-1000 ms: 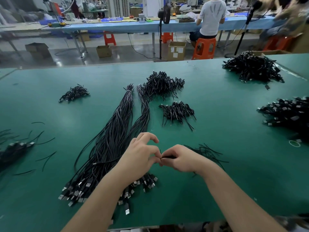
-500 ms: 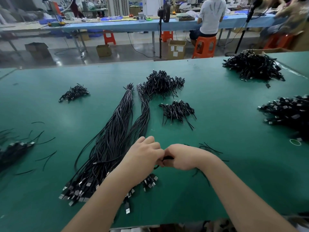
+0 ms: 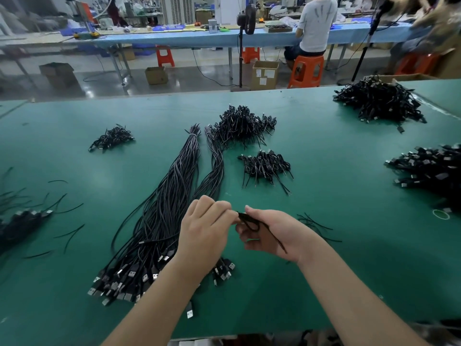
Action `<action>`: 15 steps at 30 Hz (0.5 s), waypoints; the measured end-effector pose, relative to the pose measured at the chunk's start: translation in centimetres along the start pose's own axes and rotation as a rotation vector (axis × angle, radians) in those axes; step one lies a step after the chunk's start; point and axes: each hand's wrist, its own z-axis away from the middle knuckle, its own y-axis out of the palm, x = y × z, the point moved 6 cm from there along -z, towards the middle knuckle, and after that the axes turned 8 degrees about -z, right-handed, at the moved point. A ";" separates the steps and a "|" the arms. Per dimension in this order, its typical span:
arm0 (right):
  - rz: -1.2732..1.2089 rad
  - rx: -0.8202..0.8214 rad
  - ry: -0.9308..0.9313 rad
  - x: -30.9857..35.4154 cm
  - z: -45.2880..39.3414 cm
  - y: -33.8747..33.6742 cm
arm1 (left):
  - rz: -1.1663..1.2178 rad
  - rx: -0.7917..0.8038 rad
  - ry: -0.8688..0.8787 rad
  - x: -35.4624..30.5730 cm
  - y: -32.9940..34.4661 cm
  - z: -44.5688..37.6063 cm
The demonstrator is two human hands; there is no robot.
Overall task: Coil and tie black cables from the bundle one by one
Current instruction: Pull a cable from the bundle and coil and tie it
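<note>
I see both hands meeting above the near middle of the green counter [image 3: 336, 245]. My left hand [image 3: 207, 233] has its fingers curled, pinching one end of a small coiled black cable [image 3: 249, 222]. My right hand [image 3: 272, 233] is turned palm up, thumb on top and fingers curled beneath, gripping the same coil; a loose tail crosses the palm toward the wrist. The long cable bundle [image 3: 172, 203] lies just left of the hands, running from far to near, its plug ends fanned out at the near edge under my left forearm. Tied coils sit in heaps: a large far pile [image 3: 243, 124], a smaller pile [image 3: 265, 167] nearer, and a small one at far left [image 3: 111, 138]. Loose black ties [image 3: 314, 224] lie right of my right hand.
</note>
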 end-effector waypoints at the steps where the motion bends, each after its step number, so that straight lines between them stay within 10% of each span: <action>1: -0.049 0.014 -0.020 -0.1 0.0 0.1 | 0.001 -0.033 -0.029 0.1 -0.2 0.0; 10: -0.182 0.040 -0.287 0.5 -0.3 0.5 | 0.309 0.055 -0.537 1.0 0.2 0.7; 15: 0.035 -0.080 -0.456 0.9 -0.2 0.0 | 0.861 0.240 -1.224 1.3 3.1 3.0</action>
